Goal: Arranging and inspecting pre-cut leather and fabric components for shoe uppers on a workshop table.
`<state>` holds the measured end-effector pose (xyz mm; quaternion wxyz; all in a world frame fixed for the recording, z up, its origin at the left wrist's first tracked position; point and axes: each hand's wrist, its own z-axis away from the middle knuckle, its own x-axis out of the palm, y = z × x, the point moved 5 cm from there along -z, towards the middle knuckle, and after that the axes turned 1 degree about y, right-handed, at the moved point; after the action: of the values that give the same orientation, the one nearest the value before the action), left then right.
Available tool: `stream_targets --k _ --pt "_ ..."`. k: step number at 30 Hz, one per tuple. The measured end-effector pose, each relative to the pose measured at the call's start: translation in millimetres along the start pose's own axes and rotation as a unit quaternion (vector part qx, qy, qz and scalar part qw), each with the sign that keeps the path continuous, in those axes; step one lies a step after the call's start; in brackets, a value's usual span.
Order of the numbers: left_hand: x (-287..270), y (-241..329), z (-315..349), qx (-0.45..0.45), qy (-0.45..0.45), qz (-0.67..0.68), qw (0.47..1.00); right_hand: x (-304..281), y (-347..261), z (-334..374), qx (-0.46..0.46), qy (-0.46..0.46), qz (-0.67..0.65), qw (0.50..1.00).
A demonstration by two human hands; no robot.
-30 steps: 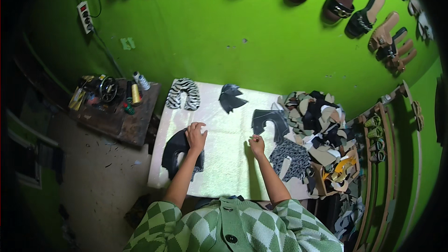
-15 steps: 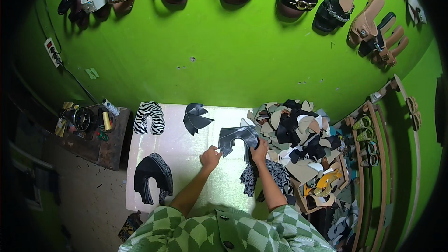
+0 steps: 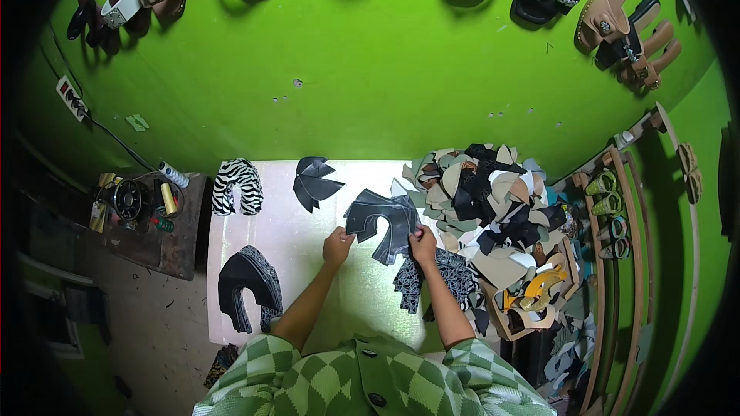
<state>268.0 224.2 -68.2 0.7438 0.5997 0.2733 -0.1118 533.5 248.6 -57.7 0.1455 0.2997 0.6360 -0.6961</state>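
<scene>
Over the table (image 3: 301,250), left grip (image 3: 337,247) and right grip (image 3: 422,247) pinch a glossy dark arch (image 3: 379,206), seemingly layered.

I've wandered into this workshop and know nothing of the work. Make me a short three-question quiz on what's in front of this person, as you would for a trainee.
1. True or false: the zebra-striped piece lies on the right half of the light table.

2. What are the left hand and right hand both touching?
A) a pale sandal
B) a dark, curved, sheet-like piece
C) a thread spool

3. Fill in: the big heap of mixed scraps is on the person's ____ side.

Key
1. False; it lies near the far left corner.
2. B
3. right
</scene>
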Motion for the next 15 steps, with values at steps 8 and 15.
stream_targets --k 8,15 --pt "-2 15 -25 0.032 0.025 0.078 0.996 9 -34 5 0.054 -0.070 0.175 0.981" --pt "-18 38 -31 0.113 0.013 0.039 0.993 4 -38 -4 0.026 -0.044 0.125 0.991"
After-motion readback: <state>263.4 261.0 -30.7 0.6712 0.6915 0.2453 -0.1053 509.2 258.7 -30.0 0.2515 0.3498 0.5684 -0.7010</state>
